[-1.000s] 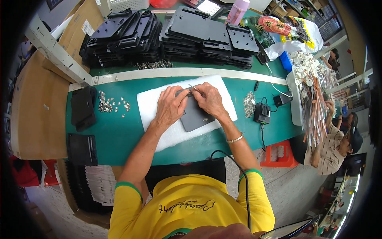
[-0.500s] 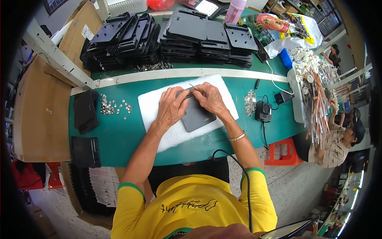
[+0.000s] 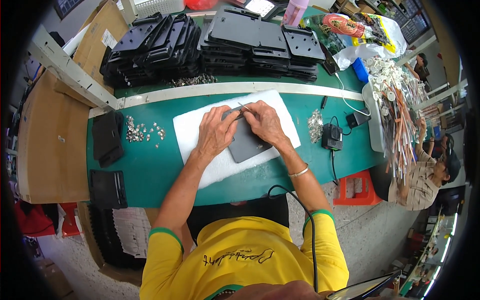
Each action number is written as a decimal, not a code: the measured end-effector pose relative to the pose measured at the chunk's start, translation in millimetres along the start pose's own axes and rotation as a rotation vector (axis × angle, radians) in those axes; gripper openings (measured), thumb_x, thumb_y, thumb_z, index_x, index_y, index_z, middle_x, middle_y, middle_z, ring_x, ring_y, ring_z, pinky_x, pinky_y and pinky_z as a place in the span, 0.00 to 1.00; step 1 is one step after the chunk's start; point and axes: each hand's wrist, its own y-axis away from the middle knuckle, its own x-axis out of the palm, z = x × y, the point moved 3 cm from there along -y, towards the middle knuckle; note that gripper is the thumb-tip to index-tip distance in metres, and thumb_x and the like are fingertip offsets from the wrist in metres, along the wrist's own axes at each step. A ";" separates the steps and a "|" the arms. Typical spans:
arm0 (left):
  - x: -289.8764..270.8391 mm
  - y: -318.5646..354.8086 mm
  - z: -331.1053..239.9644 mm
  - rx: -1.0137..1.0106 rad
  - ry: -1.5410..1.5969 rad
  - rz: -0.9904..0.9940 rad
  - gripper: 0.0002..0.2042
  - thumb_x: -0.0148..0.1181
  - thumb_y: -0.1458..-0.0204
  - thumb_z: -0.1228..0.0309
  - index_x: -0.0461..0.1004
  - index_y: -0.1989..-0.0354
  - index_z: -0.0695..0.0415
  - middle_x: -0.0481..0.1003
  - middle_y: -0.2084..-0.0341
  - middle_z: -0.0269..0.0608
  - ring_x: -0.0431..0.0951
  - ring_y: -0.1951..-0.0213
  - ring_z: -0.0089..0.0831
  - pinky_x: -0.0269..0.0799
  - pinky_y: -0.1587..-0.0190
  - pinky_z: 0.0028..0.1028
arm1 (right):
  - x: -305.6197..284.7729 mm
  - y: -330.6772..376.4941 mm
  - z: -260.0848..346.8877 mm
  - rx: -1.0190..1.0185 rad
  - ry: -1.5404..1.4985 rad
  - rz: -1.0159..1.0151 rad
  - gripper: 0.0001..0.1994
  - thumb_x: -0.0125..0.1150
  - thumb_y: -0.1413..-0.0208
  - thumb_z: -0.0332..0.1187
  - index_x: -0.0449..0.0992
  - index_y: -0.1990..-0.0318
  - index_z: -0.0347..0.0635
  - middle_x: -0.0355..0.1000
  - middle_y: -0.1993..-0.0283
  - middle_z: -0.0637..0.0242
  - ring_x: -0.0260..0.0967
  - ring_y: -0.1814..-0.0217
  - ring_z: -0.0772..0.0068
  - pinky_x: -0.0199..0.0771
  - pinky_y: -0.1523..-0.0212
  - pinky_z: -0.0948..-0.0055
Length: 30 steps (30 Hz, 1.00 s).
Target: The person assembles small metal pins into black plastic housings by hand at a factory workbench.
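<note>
A dark grey plastic panel lies on a white foam sheet in front of me. At its far left edge my left hand holds the panel, with thumb and forefinger pressed together near the far end. My right hand is closed over the far right part, pinching a thin pale metal tool whose tip points up and left; its kind I cannot make out. Both sets of fingertips nearly meet, and the spot between them is hidden. A few tiny shiny pieces rest on the panel's near right area.
Small metal parts lie scattered left, near dark panels. Clear small pieces and a black charger sit right. Stacked black panels stand behind a white rail. A bin of strips is far right, near another person.
Both hands stay at the panel's far end with only slight finger movement. The panel and foam sheet appear shifted slightly away from me.
</note>
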 end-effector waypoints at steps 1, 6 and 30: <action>-0.2 -0.4 -1.1 0.001 0.003 0.002 0.16 0.62 0.54 0.75 0.76 0.54 0.54 0.73 0.57 0.44 0.73 0.56 0.41 0.68 0.57 0.37 | -1.4 1.5 -1.6 0.005 -0.036 -0.036 0.08 0.60 0.48 0.31 0.80 0.62 0.40 0.71 0.69 0.59 0.71 0.66 0.60 0.71 0.62 0.65; 0.4 -2.5 -3.9 -0.057 0.051 -0.015 0.18 0.63 0.55 0.74 0.75 0.52 0.57 0.74 0.58 0.46 0.73 0.56 0.42 0.68 0.55 0.37 | -12.2 10.9 -4.7 0.007 -0.127 -0.149 0.06 0.61 0.48 0.29 0.80 0.63 0.39 0.71 0.72 0.61 0.68 0.73 0.67 0.69 0.69 0.70; -12.3 -5.6 -4.1 -0.043 0.058 -0.175 0.16 0.62 0.53 0.76 0.74 0.54 0.61 0.74 0.60 0.45 0.73 0.58 0.41 0.68 0.56 0.35 | -26.7 77.6 5.2 0.066 -0.071 -0.136 0.05 0.63 0.51 0.25 0.77 0.66 0.37 0.74 0.70 0.60 0.70 0.74 0.67 0.69 0.71 0.71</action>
